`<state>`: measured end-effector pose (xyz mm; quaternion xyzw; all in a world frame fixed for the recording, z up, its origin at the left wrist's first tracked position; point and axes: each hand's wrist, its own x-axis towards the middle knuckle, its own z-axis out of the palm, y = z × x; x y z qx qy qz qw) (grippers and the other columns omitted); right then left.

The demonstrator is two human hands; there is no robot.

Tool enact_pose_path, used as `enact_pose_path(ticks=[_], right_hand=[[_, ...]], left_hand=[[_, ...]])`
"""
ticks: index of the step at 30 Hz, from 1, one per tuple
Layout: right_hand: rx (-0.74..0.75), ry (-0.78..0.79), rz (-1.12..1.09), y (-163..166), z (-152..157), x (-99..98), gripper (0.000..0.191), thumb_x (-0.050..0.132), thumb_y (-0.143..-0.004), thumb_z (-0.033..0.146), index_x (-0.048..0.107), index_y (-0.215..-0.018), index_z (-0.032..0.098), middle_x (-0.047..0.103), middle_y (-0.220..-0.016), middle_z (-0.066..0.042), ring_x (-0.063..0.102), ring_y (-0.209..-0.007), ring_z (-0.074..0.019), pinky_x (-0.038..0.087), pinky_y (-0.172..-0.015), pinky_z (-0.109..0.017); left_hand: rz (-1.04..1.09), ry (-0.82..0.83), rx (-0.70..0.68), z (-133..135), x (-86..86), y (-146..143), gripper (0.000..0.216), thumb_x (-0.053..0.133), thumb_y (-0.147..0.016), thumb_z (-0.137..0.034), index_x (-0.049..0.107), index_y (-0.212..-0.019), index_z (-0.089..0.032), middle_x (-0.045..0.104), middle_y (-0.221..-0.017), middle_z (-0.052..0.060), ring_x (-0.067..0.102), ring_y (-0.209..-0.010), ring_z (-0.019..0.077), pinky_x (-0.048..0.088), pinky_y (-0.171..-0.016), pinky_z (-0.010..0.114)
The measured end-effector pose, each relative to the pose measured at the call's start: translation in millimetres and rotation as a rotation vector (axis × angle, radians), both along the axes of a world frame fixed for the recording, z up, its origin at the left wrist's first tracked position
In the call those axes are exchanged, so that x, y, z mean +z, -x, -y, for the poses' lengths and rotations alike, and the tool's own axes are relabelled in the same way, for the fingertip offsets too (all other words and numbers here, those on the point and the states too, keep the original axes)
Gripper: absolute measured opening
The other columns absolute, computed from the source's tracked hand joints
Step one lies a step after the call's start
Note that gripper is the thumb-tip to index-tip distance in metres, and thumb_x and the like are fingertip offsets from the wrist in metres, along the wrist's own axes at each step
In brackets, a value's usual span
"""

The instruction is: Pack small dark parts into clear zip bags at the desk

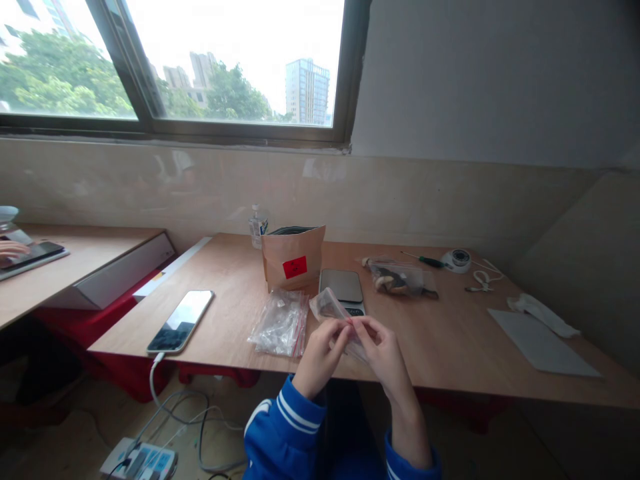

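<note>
I see left hand [320,355] and right hand [381,350] pinching small zip bag [334,312] at near edge of scale [343,288], fingertips closed on mouth. Risk: thin film slips, bag drops off table [450,340].

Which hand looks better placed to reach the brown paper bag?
Left, probably. The left hand is on the paper bag's side; the right hand is farther. Both pinch a small clear bag.

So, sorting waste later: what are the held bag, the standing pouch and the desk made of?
Bag between left hand and right hand: clear glossy plastic, see-through and crinkled. Pouch: apparently matte brown kraft paper, red label. Desk: pale wood or wood-look laminate, faint grain.
</note>
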<state>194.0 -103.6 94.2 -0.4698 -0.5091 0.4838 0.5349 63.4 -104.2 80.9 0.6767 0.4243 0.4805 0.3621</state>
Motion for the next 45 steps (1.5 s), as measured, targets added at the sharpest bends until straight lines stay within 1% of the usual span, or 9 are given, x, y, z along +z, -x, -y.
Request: enact_pose_path(ticks=[3,7,12,22,31,34,39,42,45], right_hand=[[-0.060,0.039,-0.043,-1.9,1.3,2.6,0.034,0.069,-0.071,0.049,0.070,-0.079,0.015,0.072,-0.079,-0.008,0.068,-0.076,-0.0223,0.054,-0.069,-0.031],[0.009,0.049,-0.056,1.7,6.5,10.6,0.029,0.072,-0.070,0.043,0.071,-0.077,0.015,0.072,-0.076,-0.008,0.068,-0.075,-0.0225,0.055,-0.068,-0.031],[0.028,-0.007,-0.119,11.8,6.3,9.9,0.024,0.076,-0.065,0.038,0.068,-0.067,0.015,0.072,-0.088,-0.008,0.068,-0.084,-0.0225,0.055,-0.079,-0.033],[0.035,-0.017,-0.118,13.6,1.9,2.1,0.026,0.072,-0.070,0.040,0.067,-0.077,0.016,0.071,-0.086,-0.007,0.067,-0.084,-0.0218,0.055,-0.078,-0.034],[0.053,0.121,-0.387,17.0,5.5,4.6,0.025,0.076,-0.066,0.036,0.062,-0.069,0.015,0.065,-0.065,0.000,0.062,-0.061,-0.0136,0.052,-0.063,-0.027],[-0.067,0.087,-0.366,14.2,1.4,1.0,0.027,0.076,-0.065,0.037,0.061,-0.070,0.015,0.065,-0.064,-0.001,0.062,-0.060,-0.0148,0.051,-0.059,-0.026],[-0.530,-0.055,-0.254,-9.4,-8.6,-10.4,0.033,0.076,-0.063,0.041,0.062,-0.075,0.015,0.067,-0.067,-0.003,0.062,-0.063,-0.0162,0.049,-0.060,-0.027],[-0.552,-0.066,-0.280,-15.0,-8.9,-10.1,0.033,0.077,-0.063,0.041,0.062,-0.078,0.015,0.066,-0.068,-0.002,0.060,-0.061,-0.0141,0.048,-0.058,-0.025],[-0.503,-0.079,-0.371,-5.6,-5.0,-1.6,0.034,0.076,-0.064,0.042,0.060,-0.081,0.017,0.068,-0.073,-0.002,0.060,-0.058,-0.0125,0.049,-0.058,-0.025]], left_hand=[[0.014,0.024,0.052,1.0,3.4,-0.4,0.028,0.041,-0.092,-0.037,0.061,-0.087,-0.017,0.063,-0.086,0.006,0.058,-0.082,0.0173,0.045,-0.075,0.028],[0.004,0.057,0.089,2.9,10.3,-0.3,0.028,0.043,-0.091,-0.038,0.054,-0.075,-0.018,0.058,-0.076,0.003,0.055,-0.075,0.0160,0.043,-0.071,0.028],[-0.014,0.015,0.176,5.5,14.6,-1.3,0.026,0.043,-0.091,-0.037,0.048,-0.073,-0.019,0.052,-0.075,0.001,0.051,-0.074,0.0154,0.041,-0.070,0.028],[0.024,-0.023,0.154,2.2,7.9,4.4,0.025,0.040,-0.092,-0.036,0.049,-0.076,-0.019,0.052,-0.075,0.002,0.049,-0.071,0.0151,0.039,-0.067,0.026],[-0.103,-0.166,0.055,5.3,9.1,10.9,0.022,0.041,-0.092,-0.028,0.050,-0.075,-0.018,0.051,-0.075,0.002,0.048,-0.071,0.0141,0.039,-0.067,0.026],[-0.110,-0.181,0.039,7.1,12.3,15.0,0.022,0.041,-0.092,-0.028,0.050,-0.075,-0.018,0.052,-0.075,0.002,0.048,-0.071,0.0139,0.040,-0.067,0.026],[-0.099,-0.104,0.049,12.8,16.1,31.5,0.027,0.044,-0.091,-0.035,0.054,-0.073,-0.018,0.052,-0.070,0.002,0.048,-0.068,0.0138,0.039,-0.065,0.026],[-0.044,-0.028,0.028,14.8,15.3,33.2,0.031,0.046,-0.090,-0.040,0.055,-0.070,-0.018,0.053,-0.068,0.001,0.048,-0.066,0.0131,0.039,-0.064,0.025],[0.161,0.007,0.072,12.5,7.0,23.1,0.036,0.041,-0.091,-0.044,0.053,-0.070,-0.018,0.054,-0.069,0.001,0.051,-0.069,0.0135,0.041,-0.068,0.026]])
